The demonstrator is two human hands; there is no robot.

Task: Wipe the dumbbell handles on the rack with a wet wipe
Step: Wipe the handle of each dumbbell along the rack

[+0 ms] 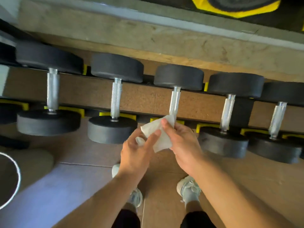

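Black rubber dumbbells sit in a row across the middle of the frame on a rack [205, 87] with yellow cradles, five of them with their knurled steel handles showing. Brown flooring [246, 178] fills the lower half of the frame. The third dumbbell [179, 76] from the left has its handle [174, 102] running down toward the centre, where its lower end is hidden behind the hands. Both bare forearms reach up from the bottom edge. The right hand [182, 143] holds a white wet wipe [160, 135] just below that handle, its fingers [166, 125] curled around the wipe's right side, thumb on top. The left hand [136, 150] has its fingers [152, 139] loosely spread, the index finger pressing the wipe's lower left part. Two pale sneakers [189, 188] stand on the floor beneath the arms.
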